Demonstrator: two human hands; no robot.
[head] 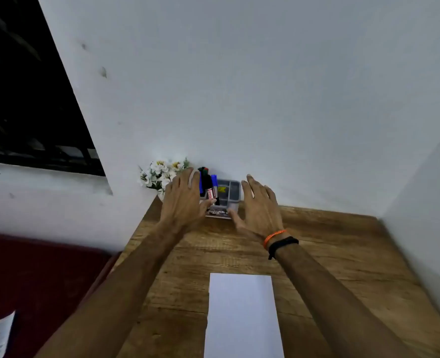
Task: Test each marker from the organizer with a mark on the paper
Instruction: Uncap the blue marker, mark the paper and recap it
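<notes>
Pale walls meet at the far edge of a wooden surface [317,254], where the organizer [226,195] sits at twelve o'clock with its markers [210,187] standing roughly upright in the left compartments. Both hands flank it with fingers spread and holding nothing: the left hand [182,200] at its nine o'clock, thumb just beside the markers, the right hand [259,210] at three o'clock. The left hand looks nearer for the first pick, while the paper [242,316] lies at six o'clock, well apart.
</notes>
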